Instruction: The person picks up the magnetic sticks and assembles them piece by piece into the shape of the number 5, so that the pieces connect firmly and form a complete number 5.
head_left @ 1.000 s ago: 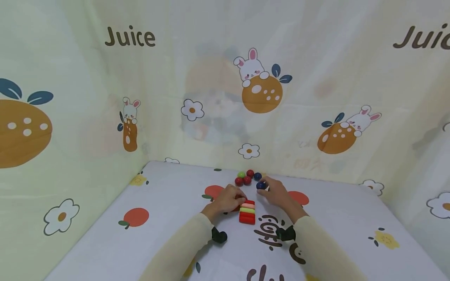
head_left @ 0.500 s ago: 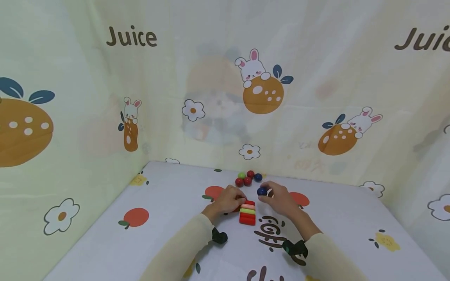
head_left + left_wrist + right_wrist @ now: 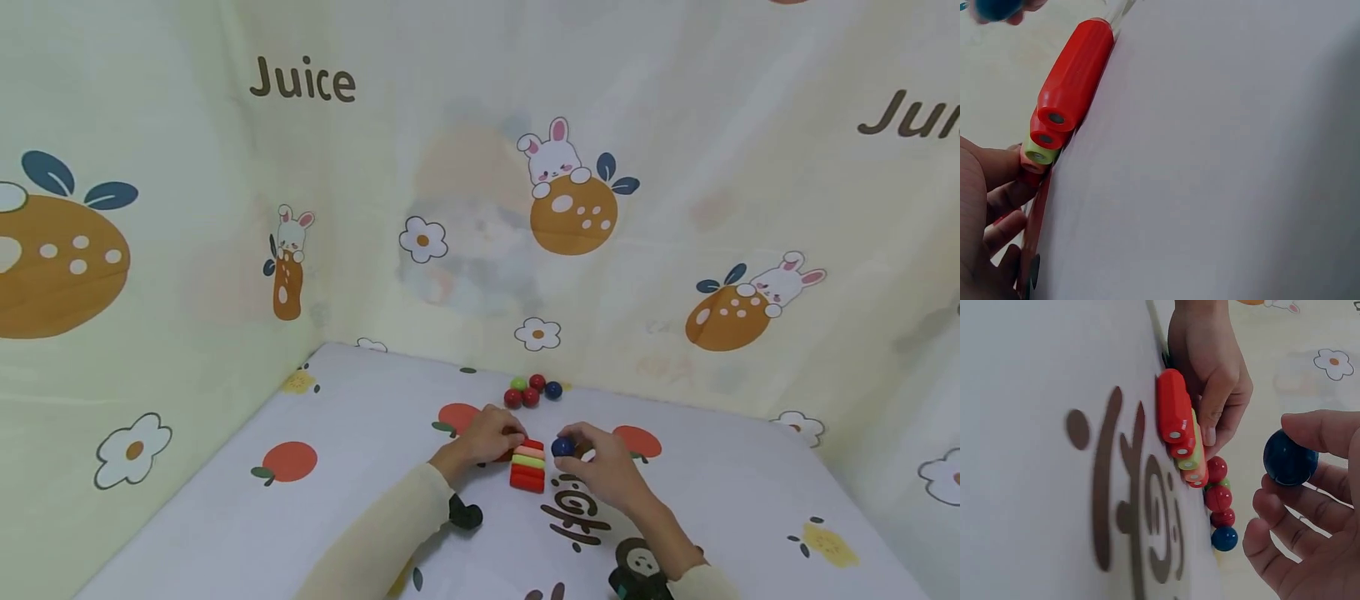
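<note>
Short magnetic rods (image 3: 528, 465) with metal discs in their ends lie side by side in a row: red, yellow-green and pink. At the row's far end, my left hand (image 3: 486, 435) holds the rods between thumb and curled fingers; the left wrist view has its thumb (image 3: 1000, 165) by the pink rod (image 3: 1033, 165). A dark blue ball (image 3: 1290, 458) is pinched between the thumb and fingers of my right hand (image 3: 603, 462). This ball is off to the right of the rods, apart from them, and the right wrist view shows it raised above the table.
Behind the hands, several red balls (image 3: 530, 397), a green ball (image 3: 518, 383) and another dark blue ball (image 3: 553, 390) sit clustered near the table's back edge. A printed white cloth (image 3: 300, 533) covers the table, and a printed curtain (image 3: 465, 167) hangs behind it.
My right hand has brought the dark blue ball back from near the cluster toward me, to beside the rods. The left hand stays at the rods, and the head view has shifted slightly.
</note>
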Motion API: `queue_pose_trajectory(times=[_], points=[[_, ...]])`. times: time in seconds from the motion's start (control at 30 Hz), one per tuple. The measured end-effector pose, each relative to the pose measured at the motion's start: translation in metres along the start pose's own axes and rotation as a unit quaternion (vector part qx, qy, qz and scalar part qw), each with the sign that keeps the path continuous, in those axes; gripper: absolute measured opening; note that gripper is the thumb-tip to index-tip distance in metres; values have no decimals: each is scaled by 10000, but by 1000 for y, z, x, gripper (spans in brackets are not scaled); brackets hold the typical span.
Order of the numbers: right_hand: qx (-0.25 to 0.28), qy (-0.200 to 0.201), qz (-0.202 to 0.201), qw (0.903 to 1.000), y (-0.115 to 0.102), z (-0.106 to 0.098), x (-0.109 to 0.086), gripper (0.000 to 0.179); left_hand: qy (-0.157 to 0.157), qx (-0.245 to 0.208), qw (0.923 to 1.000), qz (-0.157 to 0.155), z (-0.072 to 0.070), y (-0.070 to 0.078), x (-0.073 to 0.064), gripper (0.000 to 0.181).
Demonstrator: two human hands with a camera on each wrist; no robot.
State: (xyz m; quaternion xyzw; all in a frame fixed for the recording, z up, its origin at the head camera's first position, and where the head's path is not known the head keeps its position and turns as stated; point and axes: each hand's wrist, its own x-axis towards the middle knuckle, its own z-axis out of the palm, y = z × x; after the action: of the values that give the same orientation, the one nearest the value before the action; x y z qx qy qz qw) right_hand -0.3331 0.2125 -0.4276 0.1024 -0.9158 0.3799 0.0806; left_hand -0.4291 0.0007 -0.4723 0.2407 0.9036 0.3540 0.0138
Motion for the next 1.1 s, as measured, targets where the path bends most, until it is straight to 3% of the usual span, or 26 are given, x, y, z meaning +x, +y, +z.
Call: queue_pose_trajectory(times=[0.2,0.37,0.57,1.1], points=[[352,-183,209,9990,-2,14,-14,34,95,-147,9998,-66,2,-10,-4,15],[523,-486,351,9968,-2,14,-26,35,155,-254,9996,3,7,-10,-6,14],[501,-785,245,9953,-1,13,-36,32,204,-205,9996,-78,11,-8,-6,15],[833,-1098,400,9897,13,13,-44,37,308,-193,9992,-144,10,-3,-1,15]])
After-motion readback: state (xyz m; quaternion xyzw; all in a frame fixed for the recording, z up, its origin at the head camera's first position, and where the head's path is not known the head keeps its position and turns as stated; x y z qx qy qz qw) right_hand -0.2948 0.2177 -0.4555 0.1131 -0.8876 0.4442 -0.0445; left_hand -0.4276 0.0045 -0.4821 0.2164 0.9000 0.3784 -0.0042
